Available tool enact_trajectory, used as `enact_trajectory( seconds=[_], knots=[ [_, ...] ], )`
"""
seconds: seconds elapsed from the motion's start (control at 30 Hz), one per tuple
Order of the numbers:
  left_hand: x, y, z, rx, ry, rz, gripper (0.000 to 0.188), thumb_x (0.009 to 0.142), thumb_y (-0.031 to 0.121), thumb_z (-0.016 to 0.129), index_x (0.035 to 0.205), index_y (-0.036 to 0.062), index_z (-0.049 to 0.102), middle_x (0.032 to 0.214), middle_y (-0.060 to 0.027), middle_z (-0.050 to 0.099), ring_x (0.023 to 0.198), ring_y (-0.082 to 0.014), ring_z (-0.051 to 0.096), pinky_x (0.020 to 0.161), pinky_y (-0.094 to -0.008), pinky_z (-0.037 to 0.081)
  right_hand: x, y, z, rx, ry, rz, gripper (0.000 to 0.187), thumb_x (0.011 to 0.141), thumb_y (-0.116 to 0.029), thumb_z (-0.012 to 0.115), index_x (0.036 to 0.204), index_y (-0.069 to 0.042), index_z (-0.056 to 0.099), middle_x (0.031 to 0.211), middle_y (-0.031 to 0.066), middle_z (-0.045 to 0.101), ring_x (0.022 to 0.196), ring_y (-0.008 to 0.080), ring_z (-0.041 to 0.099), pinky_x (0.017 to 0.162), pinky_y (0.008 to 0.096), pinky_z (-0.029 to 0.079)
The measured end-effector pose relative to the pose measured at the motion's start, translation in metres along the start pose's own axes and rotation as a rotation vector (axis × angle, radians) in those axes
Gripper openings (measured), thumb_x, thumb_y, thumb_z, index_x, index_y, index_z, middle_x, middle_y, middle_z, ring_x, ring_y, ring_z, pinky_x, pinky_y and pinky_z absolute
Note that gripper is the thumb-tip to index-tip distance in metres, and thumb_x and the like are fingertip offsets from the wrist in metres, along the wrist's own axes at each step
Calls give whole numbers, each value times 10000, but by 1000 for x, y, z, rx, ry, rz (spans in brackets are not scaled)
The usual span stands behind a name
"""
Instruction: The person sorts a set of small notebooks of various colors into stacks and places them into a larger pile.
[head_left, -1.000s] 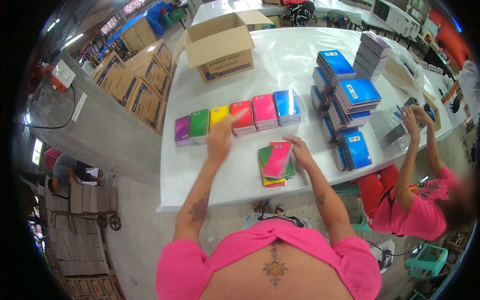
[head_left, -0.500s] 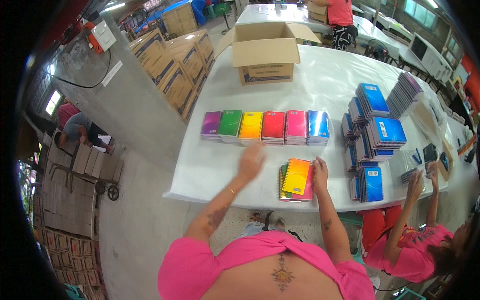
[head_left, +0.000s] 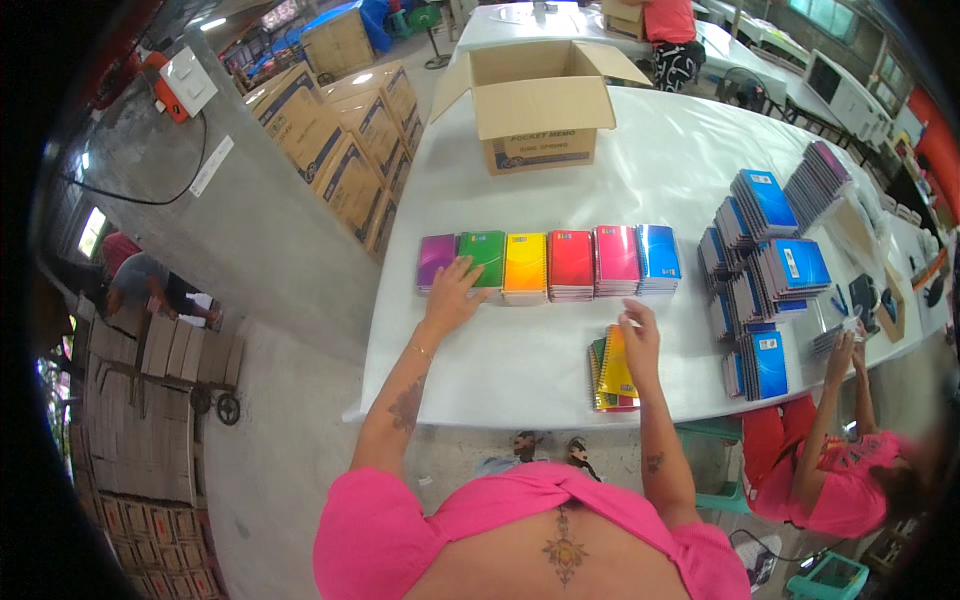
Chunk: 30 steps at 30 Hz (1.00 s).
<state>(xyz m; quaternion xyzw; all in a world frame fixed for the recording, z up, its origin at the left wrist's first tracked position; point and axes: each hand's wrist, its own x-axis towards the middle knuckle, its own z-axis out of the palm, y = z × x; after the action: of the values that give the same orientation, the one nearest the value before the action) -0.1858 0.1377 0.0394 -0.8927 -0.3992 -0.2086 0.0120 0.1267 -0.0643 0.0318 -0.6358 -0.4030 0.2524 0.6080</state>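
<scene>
A row of spiral notebook stacks lies on the white table: purple [head_left: 436,262], green [head_left: 485,246], yellow [head_left: 525,265], red [head_left: 571,262], pink [head_left: 616,258] and blue [head_left: 659,255]. My left hand [head_left: 453,298] reaches onto the green stack, fingers stretched over its left side and thumb out along its near edge. Closer to me is a small mixed pile with a yellow notebook [head_left: 616,365] on top and green and red ones partly showing beneath. Over the pile's right side hovers my right hand [head_left: 642,335], fingers loosely bent and apart, apparently holding nothing.
An opened cardboard box [head_left: 540,125] stands beyond the row. Tall stacks of blue notebooks [head_left: 785,265] rise to the right, near a seated co-worker [head_left: 840,470] in pink. Left of the table are a concrete pillar [head_left: 270,190] and sealed cartons [head_left: 350,165].
My left hand has moved left, from in front of the yellow stack onto the green one. My right hand has shifted from beside the small pile to above it. The view has shifted slightly.
</scene>
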Motion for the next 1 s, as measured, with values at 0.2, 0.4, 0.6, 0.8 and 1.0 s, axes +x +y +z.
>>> enact_trajectory(
  seconds=[0.2, 0.4, 0.6, 0.8, 1.0],
  knots=[
    [-3, -74, 15, -103, 196, -654, 606, 903, 384, 655, 1298, -65, 552, 1278, -279, 568, 1172, -396, 552, 1026, -464, 425, -21, 13, 9, -100, 36, -33, 311, 910, -119, 647, 1216, -64, 630, 1171, 108, 597, 1087, 220, 578, 932, 349, 474],
    [-12, -147, 41, -467, -40, -754, 497, 822, 341, 745, 1099, -62, 659, 997, -251, 701, 910, -380, 684, 823, -431, 528, 22, 27, -15, -403, 244, -171, 398, 865, -77, 649, 1259, -67, 597, 1247, 149, 575, 1167, 300, 548, 992, 413, 444],
    [-6, -141, 40, -515, 120, -849, 352, 808, 159, 773, 1066, -28, 624, 881, -105, 689, 735, -167, 650, 709, -316, 548, 90, 33, -15, -1220, 153, -306, 480, 827, -27, 643, 1295, -112, 576, 1307, 110, 577, 1228, 312, 528, 1016, 441, 408],
    [-22, -117, -31, -1505, 368, -720, 432, 858, 32, 681, 1260, -1, 526, 1081, -94, 645, 851, -154, 640, 696, -282, 537, 99, 22, -31, -848, 177, -299, 348, 862, -25, 581, 1190, -123, 641, 1188, 98, 651, 1112, 267, 608, 959, 426, 450],
    [-9, 17, -100, -1850, -2, -506, 851, 740, -106, 499, 1532, 119, 283, 1436, -144, 431, 1129, -222, 583, 851, -327, 563, 28, 41, -97, 417, 151, 39, 192, 825, 12, 564, 967, -68, 665, 1231, 125, 640, 1177, 260, 577, 1028, 359, 444]
  ],
)
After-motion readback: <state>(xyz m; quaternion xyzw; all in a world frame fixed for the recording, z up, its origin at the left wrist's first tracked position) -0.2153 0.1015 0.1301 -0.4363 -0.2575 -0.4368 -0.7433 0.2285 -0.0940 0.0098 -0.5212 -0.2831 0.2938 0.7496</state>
